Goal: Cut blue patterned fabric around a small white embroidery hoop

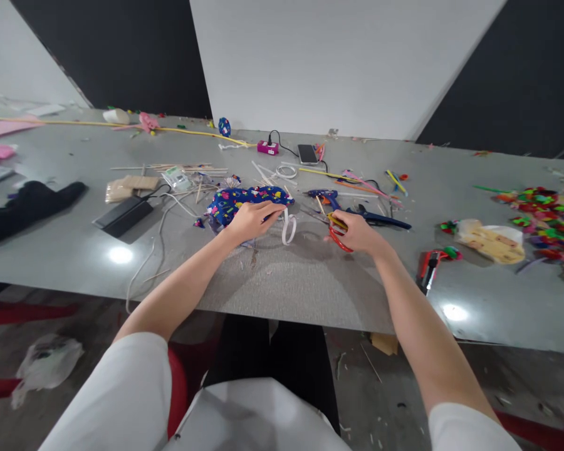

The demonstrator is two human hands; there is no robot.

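Observation:
My left hand (pixel 257 219) is closed in a pinch on one end of a curled white strip (pixel 289 228), which hangs in loops from the fingertips. Just behind that hand lies a bundle of blue patterned fabric (pixel 237 199). My right hand (pixel 352 232) is wrapped round scissors (pixel 341 241) with red and yellow handles. Their blades point left toward the strip and look parted, without touching it. Beyond the scissors a blue glue gun (pixel 326 196) rests on the table, near a dark blue long-handled tool (pixel 385 220).
The grey table (pixel 282 282) carries a black box (pixel 125 216) with cables on the left and a phone (pixel 307 154) beside a magenta box (pixel 267 148) at the back. On the right are a red utility knife (pixel 431 269) and a colourful pile (pixel 552 222). Thin sticks lie scattered.

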